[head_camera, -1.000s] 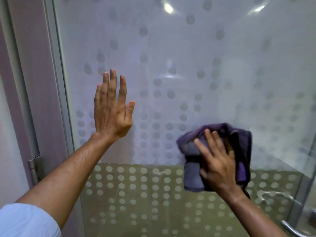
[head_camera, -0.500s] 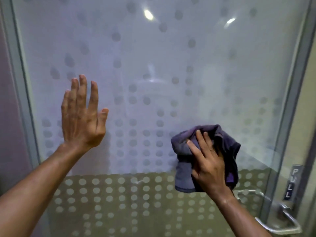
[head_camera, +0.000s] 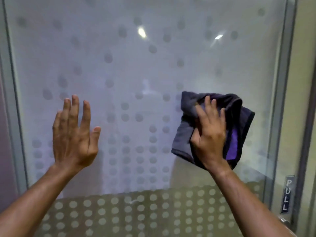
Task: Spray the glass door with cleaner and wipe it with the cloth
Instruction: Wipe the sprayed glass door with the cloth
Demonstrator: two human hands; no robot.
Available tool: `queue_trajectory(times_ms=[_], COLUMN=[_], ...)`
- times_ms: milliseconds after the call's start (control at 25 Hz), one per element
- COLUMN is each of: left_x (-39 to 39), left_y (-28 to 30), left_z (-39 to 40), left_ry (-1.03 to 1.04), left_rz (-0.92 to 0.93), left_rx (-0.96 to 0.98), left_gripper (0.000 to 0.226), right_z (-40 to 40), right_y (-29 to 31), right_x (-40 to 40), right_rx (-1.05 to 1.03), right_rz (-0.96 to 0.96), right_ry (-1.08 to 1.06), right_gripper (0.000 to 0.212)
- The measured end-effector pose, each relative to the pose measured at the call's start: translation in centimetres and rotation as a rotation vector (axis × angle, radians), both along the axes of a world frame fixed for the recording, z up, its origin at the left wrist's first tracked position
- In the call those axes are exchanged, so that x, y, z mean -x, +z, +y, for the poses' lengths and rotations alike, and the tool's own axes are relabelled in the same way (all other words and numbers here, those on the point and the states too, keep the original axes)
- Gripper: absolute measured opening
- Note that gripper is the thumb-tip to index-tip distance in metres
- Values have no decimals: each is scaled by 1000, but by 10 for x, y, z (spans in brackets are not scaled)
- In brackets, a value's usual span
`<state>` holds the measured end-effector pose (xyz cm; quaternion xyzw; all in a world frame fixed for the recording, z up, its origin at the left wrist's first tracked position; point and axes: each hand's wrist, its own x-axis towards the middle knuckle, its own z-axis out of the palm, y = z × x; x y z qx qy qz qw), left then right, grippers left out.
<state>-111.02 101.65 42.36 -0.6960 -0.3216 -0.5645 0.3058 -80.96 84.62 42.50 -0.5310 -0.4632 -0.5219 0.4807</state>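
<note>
- The glass door (head_camera: 145,69), frosted and patterned with rows of dots, fills nearly the whole head view, with its metal frame (head_camera: 280,100) running down the right side.
- The right hand (head_camera: 209,134) presses a bunched dark grey cloth (head_camera: 184,134), with a purple face showing in its folds, flat against the pane towards the right, near the frame. Its fingers lie spread and nearly straight over the fabric, so the grip is open, pushing on the cloth rather than clutching it.
- The left hand (head_camera: 73,134) is raised towards the left part of the pane with fingers straight and together, holding nothing. Whether the palm actually touches the glass I cannot tell.
- As a judgement, wiping is under way, so the spraying step is likely done for this patch at least. No spray bottle is in view.
- How much remains is hard to say: the frosting and the two glare spots high on the pane hide any streaks or wet film, so cleaned and uncleaned areas cannot be told apart.
- The top and bottom of the door are cut off. A small "PULL" plate (head_camera: 288,194) sits on the frame at lower right, and only a sliver of metal, perhaps a handle, shows below it.
</note>
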Motion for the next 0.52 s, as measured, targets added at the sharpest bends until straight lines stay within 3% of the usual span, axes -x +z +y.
queue_trajectory(times_ms=[120, 360, 520], left_x=[-1, 3, 2], left_y=[1, 19, 33], left_z=[0, 0, 3], left_ry=[1, 3, 10], left_rz=[-2, -2, -12], left_rx=[6, 16, 4], left_gripper=[72, 75, 77], right_z=[-27, -22, -1], right_y=[-20, 67, 146], right_x=[-43, -39, -4], right_rx=[147, -225, -182], right_rz=[-182, 369, 298], right_ry=[-52, -14, 19], right_gripper=[62, 65, 63])
